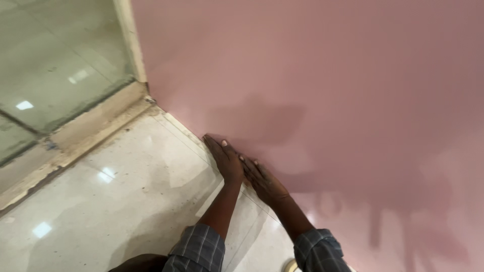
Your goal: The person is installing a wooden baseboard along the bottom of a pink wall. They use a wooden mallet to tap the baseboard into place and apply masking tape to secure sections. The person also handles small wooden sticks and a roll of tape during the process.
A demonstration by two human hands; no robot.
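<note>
Pink wall [327, 75]: smooth painted surface filling the right and upper view, shadows cast across it. Left hand [226, 158]: flat, fingers extended, grasping nothing, pressed at the seam where wall meets floor. Right hand [264, 182]: likewise flat and unclenched, just beside the left, touching the same wall base. Both sleeves plaid grey. Floor [116, 191]: glossy pale tile with light reflections. Glass panel [55, 55]: upper left, behind a worn stone threshold [80, 136].
</note>
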